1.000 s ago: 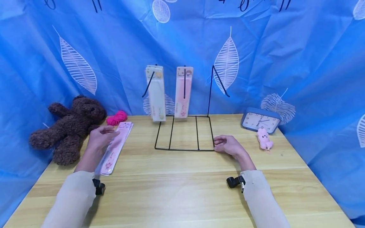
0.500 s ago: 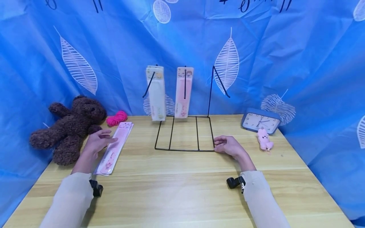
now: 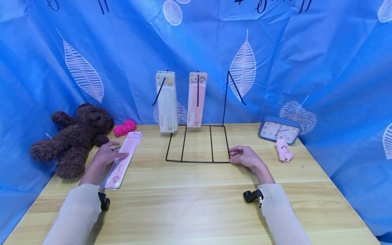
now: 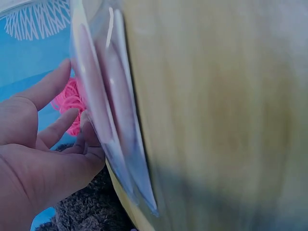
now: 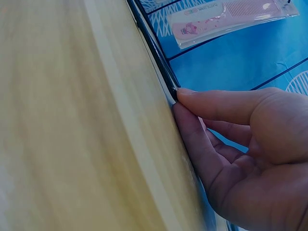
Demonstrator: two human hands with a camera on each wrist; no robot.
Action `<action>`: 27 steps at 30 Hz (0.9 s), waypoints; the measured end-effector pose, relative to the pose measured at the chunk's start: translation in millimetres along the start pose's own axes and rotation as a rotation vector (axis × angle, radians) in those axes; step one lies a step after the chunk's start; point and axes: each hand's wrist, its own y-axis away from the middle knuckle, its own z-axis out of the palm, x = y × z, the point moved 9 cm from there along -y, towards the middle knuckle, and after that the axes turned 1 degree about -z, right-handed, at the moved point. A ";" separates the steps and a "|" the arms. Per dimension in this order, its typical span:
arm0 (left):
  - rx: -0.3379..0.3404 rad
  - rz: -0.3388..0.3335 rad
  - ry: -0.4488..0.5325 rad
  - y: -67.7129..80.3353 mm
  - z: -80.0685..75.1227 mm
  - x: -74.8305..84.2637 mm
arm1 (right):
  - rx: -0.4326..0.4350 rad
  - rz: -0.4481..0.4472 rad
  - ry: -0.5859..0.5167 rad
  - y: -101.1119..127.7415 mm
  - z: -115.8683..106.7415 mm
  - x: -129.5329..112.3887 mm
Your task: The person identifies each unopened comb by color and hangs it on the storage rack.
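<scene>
My left hand (image 3: 107, 153) is over the left edge of a small stack of packaged pink combs (image 3: 125, 160) lying on the table. Its thumb reaches across above the top pack, and in the left wrist view the other fingertips (image 4: 89, 130) are right at the pack's edge, not closed round it. My right hand (image 3: 245, 156) pinches the front right corner of a black wire display rack (image 3: 199, 161) between thumb and finger. From the rack's left hook hang several packaged pale green combs (image 3: 166, 105); a packaged pink comb (image 5: 226, 19) hangs from the middle hook. The right hook (image 3: 237, 87) is bare.
A brown teddy bear (image 3: 76, 139) and a bundle of pink yarn (image 3: 125, 127) lie beyond my left hand. At the back right are a blue clock (image 3: 279, 129) and a small pink plush (image 3: 283, 149). A blue leaf-print curtain (image 3: 128, 61) hangs behind the table.
My left hand has come back a little toward me along the comb stack and lowered at its left edge. The right hand stays on the rack corner. The hanging green combs swing slightly.
</scene>
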 end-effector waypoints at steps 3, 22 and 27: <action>0.005 0.022 -0.003 -0.8 0.5 2.0 | 0.000 -0.003 0.002 0.7 0.1 -1.2; 0.076 0.138 0.175 6.7 -8.4 12.3 | 0.005 -0.004 -0.013 0.9 0.0 -3.5; 0.061 0.218 0.152 11.0 -8.4 22.9 | 0.002 -0.003 -0.014 0.2 0.0 -3.0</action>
